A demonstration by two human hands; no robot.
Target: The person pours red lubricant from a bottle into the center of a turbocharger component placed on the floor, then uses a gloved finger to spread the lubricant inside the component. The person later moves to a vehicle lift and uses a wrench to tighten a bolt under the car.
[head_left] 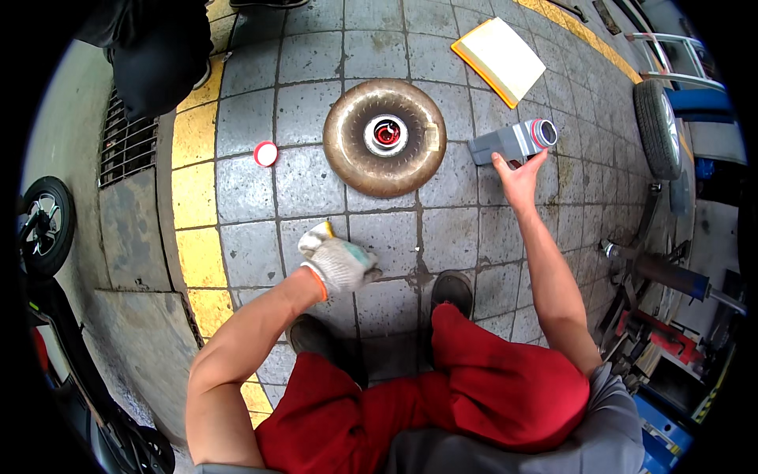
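Note:
My bare right hand [520, 175] grips a grey plastic bottle [505, 144] from its near side. The bottle leans to the right, its uncapped mouth ringed in red. To its left, a brown doughnut-shaped metal torque converter [345, 150] lies flat on the tiles, red fluid [386, 133] showing in its centre opening. A red cap [266, 154] rests on the floor further left, white inside facing up. My left hand [341, 265], in a white knit glove with an orange cuff, is closed and slightly blurred, nearer my feet. A white cloth with a yellow edge [317, 236] sticks out of it.
A white panel with an orange edge [501, 62] lies beyond the bottle. At the right are a wheel [659, 130], a blue shock absorber [671, 275] and other parts. Someone in dark clothes [162, 67] is at the upper left, near a floor grate [126, 142].

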